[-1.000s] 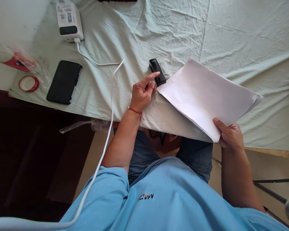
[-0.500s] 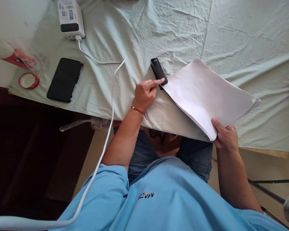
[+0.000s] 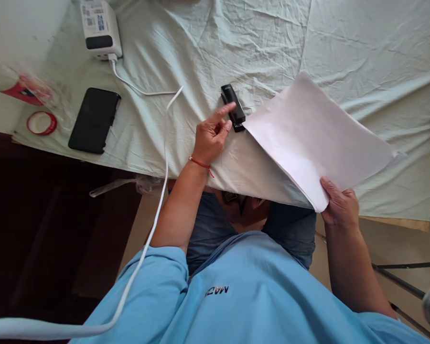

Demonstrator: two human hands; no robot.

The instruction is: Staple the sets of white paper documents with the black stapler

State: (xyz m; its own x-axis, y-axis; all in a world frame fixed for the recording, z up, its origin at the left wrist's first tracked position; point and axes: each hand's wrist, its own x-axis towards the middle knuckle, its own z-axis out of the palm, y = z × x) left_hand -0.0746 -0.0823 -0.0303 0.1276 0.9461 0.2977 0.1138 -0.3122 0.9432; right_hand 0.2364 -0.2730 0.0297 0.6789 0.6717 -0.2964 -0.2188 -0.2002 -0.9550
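A black stapler (image 3: 233,106) lies on the cloth, tilted toward the sheets of paper. My left hand (image 3: 211,135) is at its near left side, index finger stretched over the stapler's top and thumb apart. The other fingers are curled with nothing in them. White sheets of paper (image 3: 318,134), stacked together, slant across the table's front edge. One corner of the stack is close by the stapler's front end; whether they touch I cannot tell. My right hand (image 3: 340,205) grips the stack's near edge, thumb on top and fingers hidden underneath.
A black phone (image 3: 95,120) and a red tape roll (image 3: 42,123) lie at the left, near a clear plastic wrapper (image 3: 36,88). Behind them stands a white power bank (image 3: 101,31). Its white cable (image 3: 166,148) runs over the front edge toward me. Pale green cloth (image 3: 265,43) covers the table.
My left index finger has come back from the stapler's front end and the thumb has spread. My right hand and the paper have shifted slightly right, the corner drawing away from the stapler.
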